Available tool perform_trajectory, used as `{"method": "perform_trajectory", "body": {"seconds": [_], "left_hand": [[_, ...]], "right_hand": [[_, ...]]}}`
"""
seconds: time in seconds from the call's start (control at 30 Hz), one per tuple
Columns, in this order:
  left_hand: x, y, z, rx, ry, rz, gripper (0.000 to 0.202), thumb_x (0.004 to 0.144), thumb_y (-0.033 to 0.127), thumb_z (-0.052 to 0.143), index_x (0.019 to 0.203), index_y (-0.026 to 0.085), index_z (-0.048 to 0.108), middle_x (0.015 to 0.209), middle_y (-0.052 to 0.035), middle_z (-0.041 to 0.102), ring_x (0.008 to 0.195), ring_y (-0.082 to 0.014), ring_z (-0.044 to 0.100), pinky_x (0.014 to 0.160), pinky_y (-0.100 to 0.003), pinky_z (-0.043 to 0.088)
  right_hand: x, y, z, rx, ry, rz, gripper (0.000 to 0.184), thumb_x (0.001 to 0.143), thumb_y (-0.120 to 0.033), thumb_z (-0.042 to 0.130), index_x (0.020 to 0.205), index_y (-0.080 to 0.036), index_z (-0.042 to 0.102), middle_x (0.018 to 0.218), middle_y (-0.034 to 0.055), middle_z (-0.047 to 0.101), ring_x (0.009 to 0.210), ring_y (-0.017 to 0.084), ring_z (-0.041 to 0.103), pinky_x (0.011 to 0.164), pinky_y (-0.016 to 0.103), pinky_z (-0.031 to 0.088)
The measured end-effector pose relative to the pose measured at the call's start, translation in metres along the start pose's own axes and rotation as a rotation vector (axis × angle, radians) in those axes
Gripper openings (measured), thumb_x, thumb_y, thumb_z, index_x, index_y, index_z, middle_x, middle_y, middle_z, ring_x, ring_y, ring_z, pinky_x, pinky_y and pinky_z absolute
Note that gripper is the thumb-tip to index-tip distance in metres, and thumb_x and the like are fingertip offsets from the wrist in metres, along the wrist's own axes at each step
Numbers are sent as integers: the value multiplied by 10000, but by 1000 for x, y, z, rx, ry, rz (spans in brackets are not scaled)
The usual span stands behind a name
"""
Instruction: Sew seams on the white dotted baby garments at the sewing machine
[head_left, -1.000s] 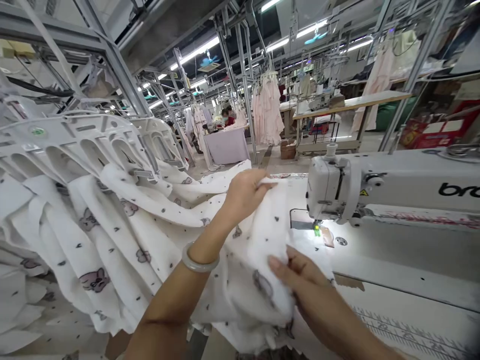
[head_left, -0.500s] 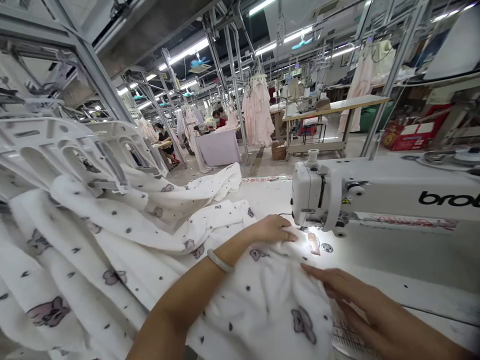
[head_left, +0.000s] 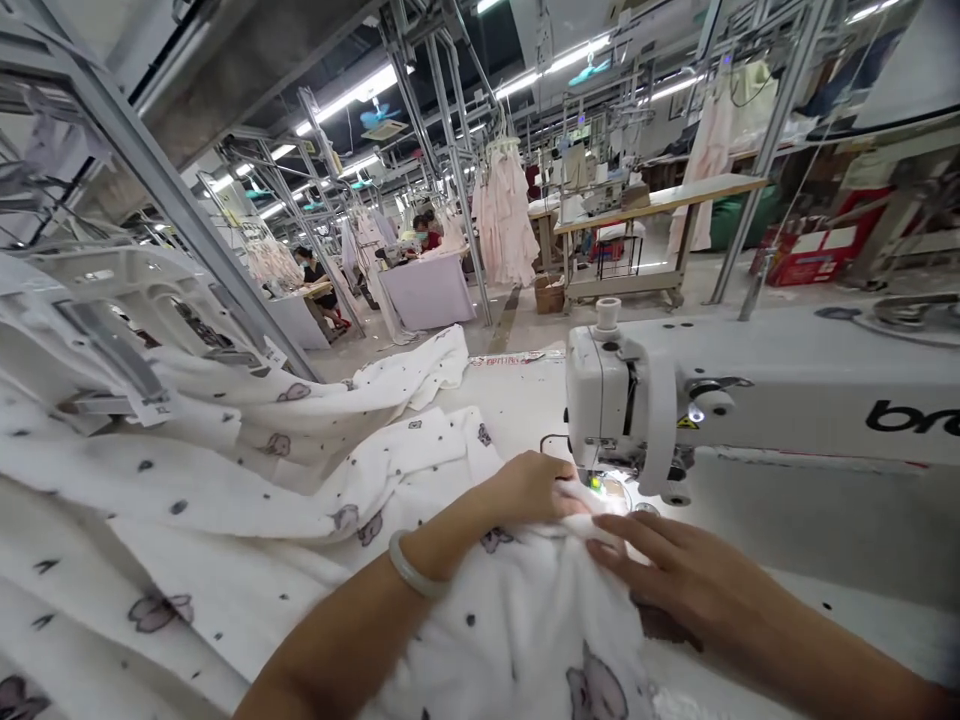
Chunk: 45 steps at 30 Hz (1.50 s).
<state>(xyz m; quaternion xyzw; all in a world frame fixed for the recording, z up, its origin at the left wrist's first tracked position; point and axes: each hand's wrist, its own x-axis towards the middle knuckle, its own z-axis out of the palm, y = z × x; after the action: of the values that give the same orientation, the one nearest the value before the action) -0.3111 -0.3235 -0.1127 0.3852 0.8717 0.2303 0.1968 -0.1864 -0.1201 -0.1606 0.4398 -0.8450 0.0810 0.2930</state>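
Observation:
White plush fabric [head_left: 525,600] printed with small dark marks and mauve animal figures spreads across the sewing machine bed. Close to the needle area, my left hand [head_left: 529,487], with a pale bangle on the wrist, has its fingers curled round a folded edge of the fabric. My right hand [head_left: 675,570] pinches the same edge just to the right, its fingertips nearly meeting the left hand. Above both hands stands the white sewing machine head [head_left: 611,400], its lamp lighting the spot. The presser foot is mostly hidden behind the fabric and fingers.
More of the fabric drapes at left from white hanger clamps [head_left: 112,360]. A grey metal post [head_left: 172,210] rises behind them. Farther off are hanging pink garments [head_left: 506,215], a wooden-topped table [head_left: 660,205], a red box [head_left: 810,250] and people seated at work.
My right hand has moved up and left and now grips the fabric edge. My left hand has curled onto that edge. The view has shifted slightly, and the hanger clamps sit farther left.

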Motion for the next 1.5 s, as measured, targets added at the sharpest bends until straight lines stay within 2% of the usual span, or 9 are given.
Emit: {"method": "perform_trajectory", "body": {"seconds": [0.17, 0.27, 0.37, 0.47, 0.67, 0.93, 1.17, 1.3, 1.5], "left_hand": [[-24, -3, 8, -8, -61, -13, 335, 804, 475, 809, 774, 209, 609, 762, 17, 644, 803, -197, 620, 689, -267, 384], [-35, -3, 14, 7, -27, -2, 348, 873, 536, 743, 824, 206, 644, 829, -9, 691, 839, -212, 644, 708, -276, 398], [-37, -1, 16, 23, -7, -16, 339, 968, 536, 607, 900, 211, 675, 842, -15, 699, 819, -208, 641, 697, -287, 396], [-34, 3, 17, 35, 2, -49, 324, 994, 503, 547, 965, 216, 695, 840, -18, 705, 807, -212, 640, 687, -297, 392], [-31, 10, 21, 55, 33, -140, 311, 953, 525, 618, 966, 228, 707, 934, -26, 752, 878, -243, 678, 715, -312, 426], [-26, 15, 27, 102, 49, -142, 325, 956, 561, 629, 940, 241, 681, 1011, -19, 764, 956, -256, 701, 802, -328, 485], [-28, 18, 31, 74, 90, -116, 331, 950, 519, 689, 1118, 237, 653, 1188, -41, 719, 1070, -268, 681, 932, -387, 514], [-28, 24, 32, 96, 116, -61, 182, 957, 374, 683, 999, 204, 636, 1167, -74, 678, 1143, -274, 631, 1052, -414, 476], [-25, 33, 32, 49, 117, -179, 222, 893, 343, 667, 790, 207, 524, 1074, -70, 641, 1132, -283, 577, 1084, -454, 445]], "right_hand": [[11, -22, -14, 103, -148, -145, 336, 1014, -18, 357, 1188, -92, 635, 829, 49, 678, 660, 191, 618, 582, 336, 519], [13, -24, -17, 86, -86, -140, 396, 1023, -12, 298, 1206, -117, 633, 860, 50, 731, 688, 185, 660, 612, 320, 536], [8, -18, -11, 33, 54, -5, 383, 1040, -19, 301, 1218, -136, 619, 1042, 68, 784, 892, 185, 730, 761, 308, 584], [-4, -10, -1, 67, 22, 74, 309, 1065, -79, 368, 1206, -155, 632, 1113, 76, 780, 978, 202, 735, 870, 338, 605], [-22, -3, 4, 33, -49, -14, 397, 1034, -51, 351, 1263, -156, 659, 1153, 74, 779, 963, 217, 727, 843, 363, 604], [-16, -2, -3, 110, -76, 63, 270, 1068, -137, 449, 1152, -215, 694, 1028, 58, 780, 841, 213, 707, 720, 351, 562], [-1, 1, -8, 60, 27, 68, 312, 1101, -172, 372, 1079, -149, 683, 1023, 98, 779, 835, 212, 712, 710, 361, 573], [-1, 2, -8, 121, -50, 119, 290, 1093, -190, 396, 1031, -186, 679, 1012, 77, 774, 901, 225, 717, 780, 376, 586], [3, 1, -11, 175, -51, 150, 332, 1106, -209, 374, 994, -200, 686, 1013, 69, 777, 886, 209, 721, 769, 368, 577]]}}
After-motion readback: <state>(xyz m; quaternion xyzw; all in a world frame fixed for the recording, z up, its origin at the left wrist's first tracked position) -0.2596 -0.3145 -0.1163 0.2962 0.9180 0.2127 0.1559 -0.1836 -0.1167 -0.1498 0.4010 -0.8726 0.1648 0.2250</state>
